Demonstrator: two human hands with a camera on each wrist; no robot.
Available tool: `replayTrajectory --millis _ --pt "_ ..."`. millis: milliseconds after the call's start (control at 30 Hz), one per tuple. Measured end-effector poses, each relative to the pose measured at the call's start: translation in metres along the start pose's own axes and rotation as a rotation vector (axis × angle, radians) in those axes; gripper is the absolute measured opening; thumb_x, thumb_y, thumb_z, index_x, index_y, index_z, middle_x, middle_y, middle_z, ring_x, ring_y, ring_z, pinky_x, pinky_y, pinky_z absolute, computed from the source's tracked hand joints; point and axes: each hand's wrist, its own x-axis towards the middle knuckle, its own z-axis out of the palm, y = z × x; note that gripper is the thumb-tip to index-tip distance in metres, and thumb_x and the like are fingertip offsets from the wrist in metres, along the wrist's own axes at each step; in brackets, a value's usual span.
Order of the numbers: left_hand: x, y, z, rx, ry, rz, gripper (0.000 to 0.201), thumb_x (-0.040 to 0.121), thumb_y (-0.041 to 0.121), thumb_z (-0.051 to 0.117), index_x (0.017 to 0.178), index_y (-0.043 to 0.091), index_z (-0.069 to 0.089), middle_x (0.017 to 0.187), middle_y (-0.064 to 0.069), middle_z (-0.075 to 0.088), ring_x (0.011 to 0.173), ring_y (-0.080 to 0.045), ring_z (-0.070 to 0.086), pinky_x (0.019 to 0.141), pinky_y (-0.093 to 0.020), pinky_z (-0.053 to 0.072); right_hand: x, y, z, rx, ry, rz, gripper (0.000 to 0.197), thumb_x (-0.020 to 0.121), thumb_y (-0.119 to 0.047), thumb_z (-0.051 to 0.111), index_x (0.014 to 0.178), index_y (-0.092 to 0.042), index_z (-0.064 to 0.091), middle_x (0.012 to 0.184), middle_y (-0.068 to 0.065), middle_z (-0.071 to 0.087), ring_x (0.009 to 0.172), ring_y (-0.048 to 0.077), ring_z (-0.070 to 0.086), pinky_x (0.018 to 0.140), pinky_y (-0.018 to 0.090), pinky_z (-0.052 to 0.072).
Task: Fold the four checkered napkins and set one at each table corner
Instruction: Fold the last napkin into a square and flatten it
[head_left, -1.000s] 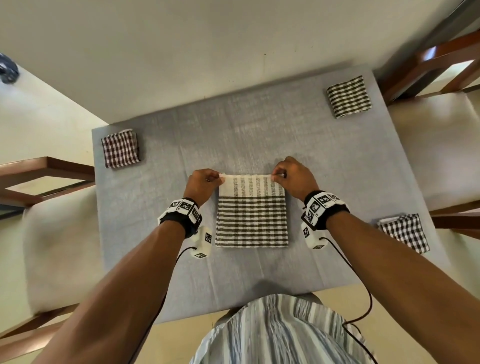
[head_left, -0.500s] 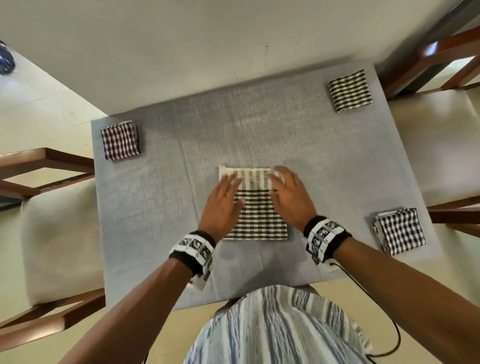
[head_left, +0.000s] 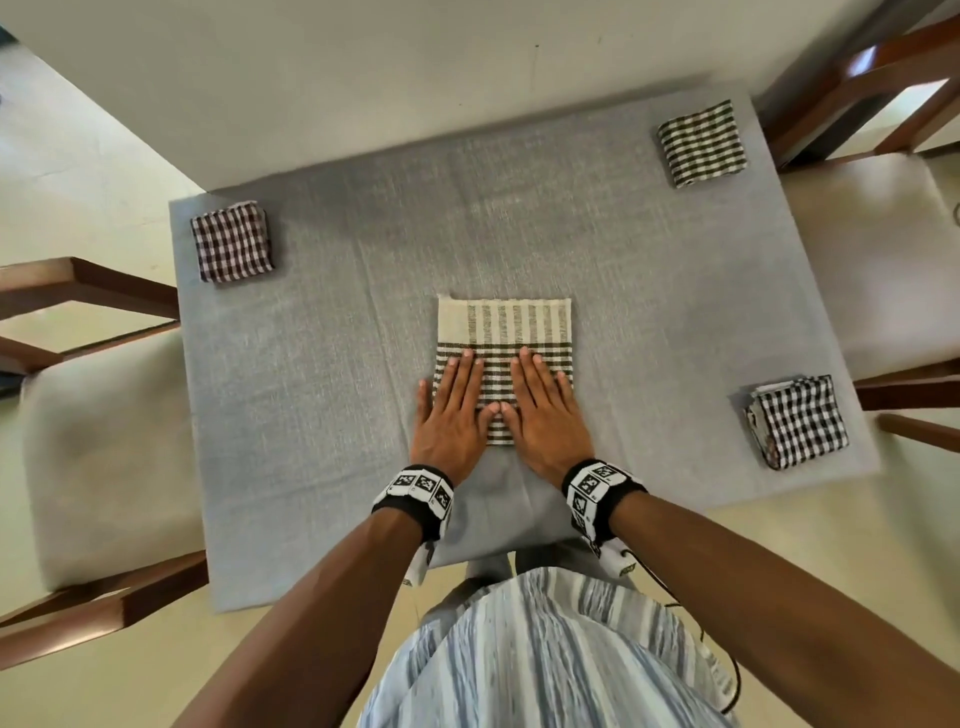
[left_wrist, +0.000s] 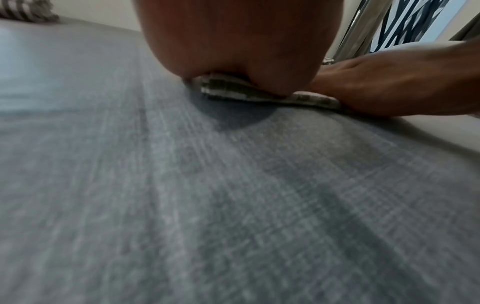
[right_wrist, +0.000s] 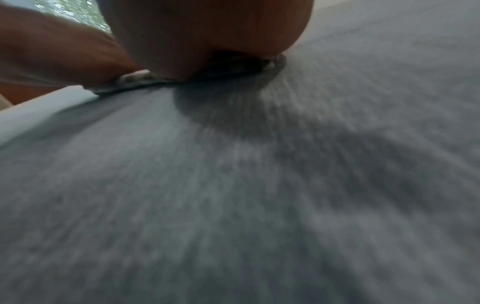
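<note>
A folded cream and dark striped napkin (head_left: 505, 332) lies in the middle of the grey table (head_left: 322, 395). My left hand (head_left: 451, 402) and right hand (head_left: 543, 402) press flat on its near half, fingers straight, thumbs touching. The left wrist view shows the napkin edge (left_wrist: 233, 90) under my left palm (left_wrist: 233, 41); the right wrist view shows the same napkin (right_wrist: 135, 77) under my right palm (right_wrist: 207, 30). Three folded checkered napkins sit at corners: far left (head_left: 232, 241), far right (head_left: 702, 143), near right (head_left: 800, 421).
Wooden chairs with pale cushions stand at the left (head_left: 104, 441) and right (head_left: 878, 249) of the table. A plain wall (head_left: 415, 78) runs behind the far edge. The table's near left corner (head_left: 239, 571) holds no napkin.
My hands let go of the napkin's far edge, flattened onto it, and have slid back toward me over its near half.
</note>
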Motion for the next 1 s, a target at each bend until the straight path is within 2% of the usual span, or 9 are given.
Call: replayTrajectory --millis 167,300,400,500,633,800,1000 --pt "0.0 -0.003 0.003 0.018 0.012 0.013 0.064 0.103 0.051 0.019 0.158 0.023 0.002 0.164 0.007 -0.007 0.151 -0.011 -0.009 0.122 -0.048 -0.004 -0.009 0.015 0.004 -0.023 0.017 0.073 0.071 0.102 -0.056 0.015 0.158 -0.016 -0.002 0.166 0.0 -0.009 0.151 0.013 -0.014 0.122 0.042 -0.01" --pt "0.0 0.0 -0.001 0.05 0.027 0.001 0.064 0.104 0.051 0.017 0.157 0.022 -0.003 0.165 0.004 -0.01 0.151 -0.015 -0.012 0.121 -0.051 -0.007 -0.01 0.009 0.003 -0.01 0.094 0.129 0.065 0.104 -0.046 0.019 0.158 -0.013 0.002 0.166 0.006 -0.003 0.152 0.018 -0.009 0.122 0.048 -0.01" --pt "0.006 0.005 -0.009 0.042 0.066 0.016 0.061 0.106 0.046 0.017 0.157 0.022 -0.005 0.164 0.004 -0.014 0.151 -0.015 -0.016 0.121 -0.047 -0.013 -0.001 0.0 -0.003 0.01 0.124 0.079 0.061 0.106 -0.037 0.022 0.158 -0.013 0.002 0.166 0.005 -0.004 0.152 0.016 -0.009 0.123 0.048 -0.006" --pt "0.015 0.006 -0.009 -0.002 0.07 -0.01 0.06 0.107 0.042 0.017 0.157 0.02 -0.005 0.164 0.004 -0.014 0.15 -0.013 -0.018 0.122 -0.045 -0.01 0.015 -0.012 -0.003 0.047 0.117 0.019 0.06 0.107 -0.036 0.023 0.158 -0.014 0.0 0.166 0.003 -0.005 0.152 0.014 -0.01 0.124 0.046 -0.001" --pt "0.017 -0.002 -0.002 -0.02 0.084 -0.025 0.06 0.106 0.042 0.019 0.158 0.019 0.0 0.165 0.005 -0.009 0.151 -0.011 -0.013 0.123 -0.044 -0.004 0.02 -0.012 0.006 0.06 0.113 0.072 0.063 0.106 -0.042 0.023 0.158 -0.014 0.0 0.166 0.002 -0.004 0.152 0.013 -0.008 0.124 0.045 0.003" --pt "0.018 -0.006 0.001 -0.006 0.114 -0.01 0.062 0.104 0.045 0.025 0.158 0.018 0.008 0.166 0.003 0.001 0.152 -0.013 -0.003 0.124 -0.045 0.002 0.013 -0.003 0.007 0.038 0.162 0.136 0.07 0.103 -0.051 0.028 0.158 -0.014 0.005 0.166 0.002 0.001 0.153 0.014 -0.003 0.124 0.044 -0.002" --pt "0.019 -0.007 0.001 -0.003 0.091 -0.016 0.063 0.104 0.047 0.024 0.158 0.018 0.008 0.166 0.003 0.0 0.152 -0.014 -0.003 0.123 -0.046 0.004 0.007 0.004 0.003 0.023 0.146 0.186 0.072 0.102 -0.053 0.025 0.158 -0.014 0.002 0.166 0.003 -0.003 0.153 0.015 -0.006 0.123 0.045 -0.008"
